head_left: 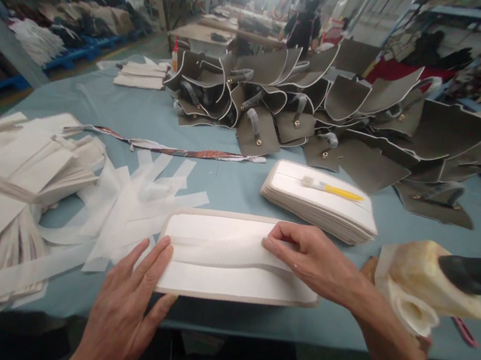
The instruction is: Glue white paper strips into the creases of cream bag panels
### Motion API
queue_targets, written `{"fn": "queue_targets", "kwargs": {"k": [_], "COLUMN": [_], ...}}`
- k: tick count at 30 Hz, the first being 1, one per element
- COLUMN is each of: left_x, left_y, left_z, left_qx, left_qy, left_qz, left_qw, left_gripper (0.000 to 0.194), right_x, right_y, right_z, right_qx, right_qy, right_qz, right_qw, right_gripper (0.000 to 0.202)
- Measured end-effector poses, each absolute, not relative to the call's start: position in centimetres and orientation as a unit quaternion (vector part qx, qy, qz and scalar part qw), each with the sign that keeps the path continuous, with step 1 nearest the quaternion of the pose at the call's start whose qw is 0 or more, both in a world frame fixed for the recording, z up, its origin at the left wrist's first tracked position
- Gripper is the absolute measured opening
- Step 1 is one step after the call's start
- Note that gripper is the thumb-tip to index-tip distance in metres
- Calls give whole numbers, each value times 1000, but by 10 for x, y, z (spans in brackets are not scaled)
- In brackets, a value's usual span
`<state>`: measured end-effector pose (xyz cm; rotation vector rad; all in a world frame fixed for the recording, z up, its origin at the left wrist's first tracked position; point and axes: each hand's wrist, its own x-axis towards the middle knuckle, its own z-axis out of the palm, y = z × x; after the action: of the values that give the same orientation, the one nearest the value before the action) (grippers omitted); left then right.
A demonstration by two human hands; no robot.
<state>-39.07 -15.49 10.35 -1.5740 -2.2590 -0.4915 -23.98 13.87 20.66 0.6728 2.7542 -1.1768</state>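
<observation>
A white rounded panel (226, 284) with a beige rim lies at the front edge of the table. Along its middle runs a thin translucent strip (217, 252). My left hand (132, 290) rests flat with spread fingers on the panel's left end, fingertips at the strip's left end. My right hand (306, 253) pinches the strip near its right end, thumb and index finger together. Just behind the right hand stands a stack of similar panels (316, 210), with a yellow-handled brush (340, 192) lying on top.
Loose translucent strips (130, 213) and piled pale pieces (15, 174) cover the left side. A twisted cloth band (173, 149) lies behind. Grey-brown bag parts (294, 110) fill the back. A glue-stained container (423, 275) is at right. A person (304, 26) stands far off.
</observation>
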Motion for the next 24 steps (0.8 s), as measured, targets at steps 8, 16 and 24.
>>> {"fn": "queue_targets", "kwargs": {"k": [8, 16, 24], "left_x": [-389, -389, -392], "left_y": [-152, -152, -152], "left_z": [106, 105, 98], "left_qx": [-556, -553, -555], "left_qy": [-796, -796, -793], "left_qz": [-158, -149, -173], "left_qw": [179, 194, 184], "left_gripper": [64, 65, 64], "right_x": [-236, -229, -217], "right_y": [143, 144, 157], "right_z": [197, 194, 192], "right_qx": [254, 286, 310], "right_qy": [904, 913, 904], "right_qz": [-344, -291, -295], "right_qw": [24, 29, -7], "right_gripper": [30, 25, 24]}}
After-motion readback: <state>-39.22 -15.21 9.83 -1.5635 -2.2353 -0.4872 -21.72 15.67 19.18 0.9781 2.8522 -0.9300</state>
